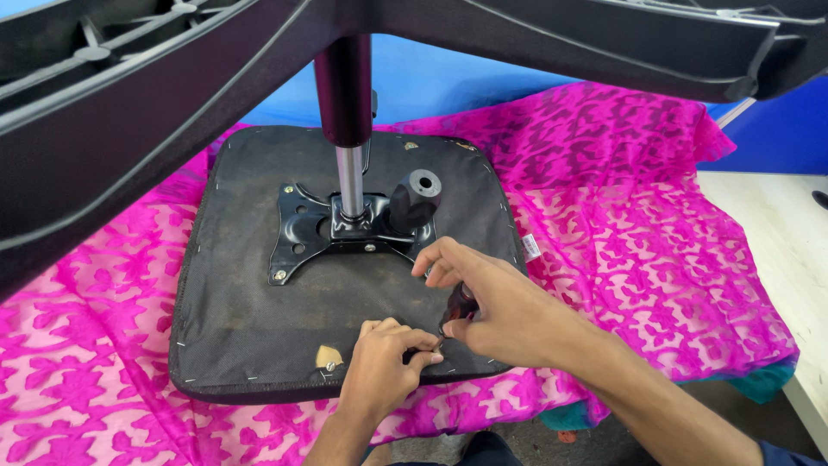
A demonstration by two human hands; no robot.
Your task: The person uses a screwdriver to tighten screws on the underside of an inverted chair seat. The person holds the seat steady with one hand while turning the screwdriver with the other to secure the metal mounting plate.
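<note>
An office chair lies upside down, its black fabric seat underside (259, 319) facing me. A black metal mounting plate (302, 233) carries the gas cylinder (349, 173) rising to the black star base (129, 103) overhead. My right hand (492, 302) grips a dark-handled screwdriver (459, 304), tip pointing down at the seat's near edge. My left hand (379, 367) pinches something small at that tip; what it holds is hidden by the fingers. A torn spot with a screw (329, 358) shows just left of my left hand.
A black knob (416, 198) sticks out beside the plate. The seat rests on a pink patterned cloth (621, 224). A pale tabletop (776, 242) lies at right, with a blue surface (776, 121) behind. Base arms span the top of the view.
</note>
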